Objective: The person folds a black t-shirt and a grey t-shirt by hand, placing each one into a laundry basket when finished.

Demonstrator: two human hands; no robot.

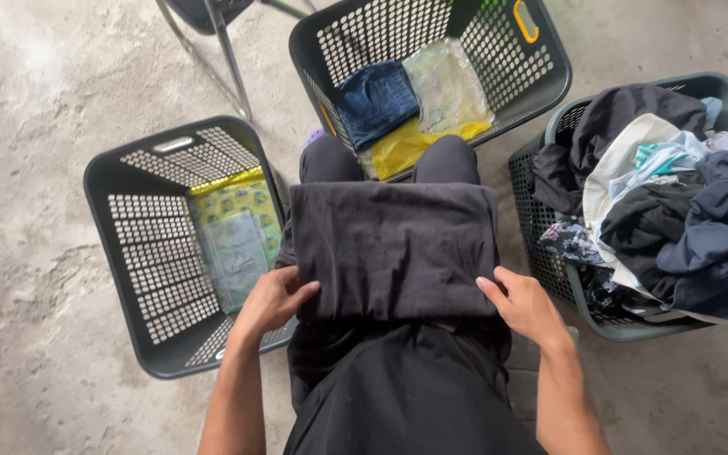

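Note:
A folded black garment (393, 248) lies flat across my lap, over my knees. My left hand (271, 299) grips its near left corner, fingers curled under the edge. My right hand (526, 305) rests on its near right corner, fingers touching the cloth. I am seated, in dark trousers.
A dark basket (128, 253) at my left holds a yellow-green plastic bag. A second dark basket (549, 50) in front holds folded blue denim (377, 101) and clear and yellow bags. At my right a green basket (549, 244) is heaped with unfolded clothes. Chair legs (231, 55) stand on the concrete floor.

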